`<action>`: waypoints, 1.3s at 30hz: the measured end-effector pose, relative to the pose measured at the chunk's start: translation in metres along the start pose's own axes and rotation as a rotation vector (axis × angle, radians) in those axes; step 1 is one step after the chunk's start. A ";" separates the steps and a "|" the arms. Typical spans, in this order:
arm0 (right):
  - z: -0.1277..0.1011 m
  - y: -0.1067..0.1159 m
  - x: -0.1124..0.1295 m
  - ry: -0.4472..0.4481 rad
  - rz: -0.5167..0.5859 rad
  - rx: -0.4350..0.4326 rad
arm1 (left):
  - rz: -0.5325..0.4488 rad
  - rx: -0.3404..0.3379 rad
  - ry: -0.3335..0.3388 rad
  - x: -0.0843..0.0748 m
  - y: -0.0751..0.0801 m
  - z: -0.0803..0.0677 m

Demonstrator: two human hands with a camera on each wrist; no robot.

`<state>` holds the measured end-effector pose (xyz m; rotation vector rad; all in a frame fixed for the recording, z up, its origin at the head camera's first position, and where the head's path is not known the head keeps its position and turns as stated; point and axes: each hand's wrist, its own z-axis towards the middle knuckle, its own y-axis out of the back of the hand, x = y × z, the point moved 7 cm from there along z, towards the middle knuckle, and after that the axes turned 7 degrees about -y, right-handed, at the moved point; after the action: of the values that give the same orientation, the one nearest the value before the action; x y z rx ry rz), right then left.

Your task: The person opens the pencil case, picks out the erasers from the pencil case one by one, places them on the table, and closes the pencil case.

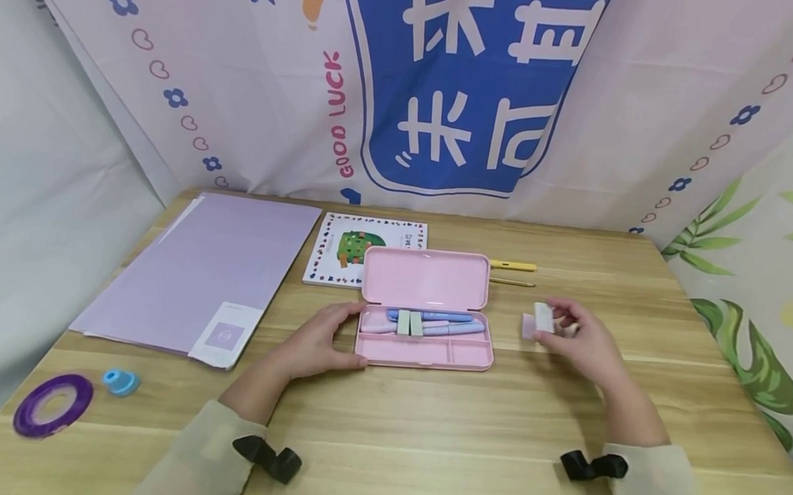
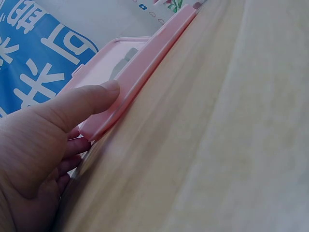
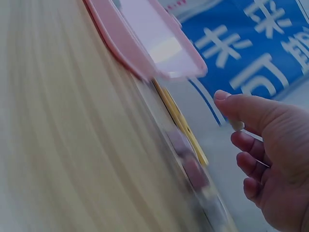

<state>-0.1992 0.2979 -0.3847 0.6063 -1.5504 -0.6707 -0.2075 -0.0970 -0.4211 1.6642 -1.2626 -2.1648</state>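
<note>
A pink pencil case [image 1: 468, 355] lies open on the table, its lid [image 1: 426, 278] tilted back. My left hand [image 1: 317, 339] grips the case's left end, thumb along the front corner [image 2: 104, 113] and fingers at the far side. Several blue and lilac pens [image 1: 455, 328] lie in the rear compartment, with two pale green blocks [image 1: 410, 323] across them. To the right of the case, my right hand [image 1: 583, 345] pinches a small white eraser-like block [image 1: 543, 318] between thumb and index finger. Beside it is a lilac block [image 1: 528, 326]; the right wrist view shows blurred blocks [image 3: 195, 171] on the table.
Behind the case lie a picture booklet [image 1: 331, 238], a yellow pen [image 1: 514, 265] and a thin gold-coloured stick [image 1: 513, 282]. Large lilac sheets [image 1: 219, 263] cover the left back, a white packet [image 1: 226, 336] on their corner. Purple tape [image 1: 23, 413] and a blue cone-shaped piece [image 1: 121, 382] are front left.
</note>
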 end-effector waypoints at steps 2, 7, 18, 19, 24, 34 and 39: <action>-0.004 0.013 -0.013 -0.024 -0.029 -0.029 | 0.003 -0.001 0.000 0.000 0.001 0.000; -0.008 0.035 -0.043 -0.074 -0.069 -0.053 | 0.008 -0.005 0.001 -0.001 0.002 0.001; -0.010 0.040 -0.078 -0.145 -0.165 0.041 | 0.011 -0.001 0.005 0.000 0.002 0.001; -0.009 0.039 -0.080 -0.145 -0.170 0.051 | 0.011 0.000 0.004 0.000 0.002 0.001; -0.009 0.037 -0.082 -0.149 -0.177 0.075 | 0.013 -0.004 -0.002 -0.001 0.002 0.001; -0.011 0.040 -0.073 -0.160 -0.119 0.054 | 0.012 0.005 0.011 -0.001 0.000 0.000; -0.010 0.029 -0.034 -0.067 -0.069 -0.022 | 0.006 0.004 0.016 -0.002 0.000 0.000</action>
<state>-0.1861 0.3419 -0.3870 0.6285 -1.5877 -0.7663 -0.2066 -0.0965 -0.4199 1.6734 -1.2676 -2.1430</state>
